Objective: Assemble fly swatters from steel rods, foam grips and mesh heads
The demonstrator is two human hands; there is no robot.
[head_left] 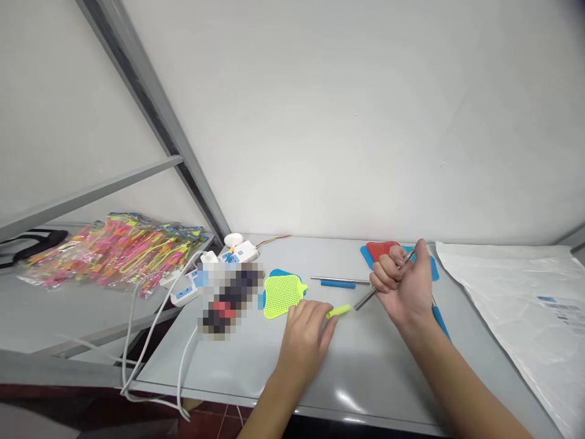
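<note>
My right hand (402,283) is closed in a fist round a thin silver metal rod (365,298), which points down-left out of the fist. My left hand (305,334) rests on the grey table (365,372) and pinches a small yellow-green handle piece (339,311), whose tip lies just short of the rod's lower end. A yellow-green mesh swatter head (282,294) lies on a blue one just left of my left hand. Behind my right hand lie a red swatter head (381,249) and a blue one (433,268).
A second metal rod with a blue handle (338,283) lies mid-table. White power strips (237,253) and cables (150,329) sit at the left, beside a pile of colourful packets (114,250) on a lower shelf. A clear plastic bag (516,292) covers the right end.
</note>
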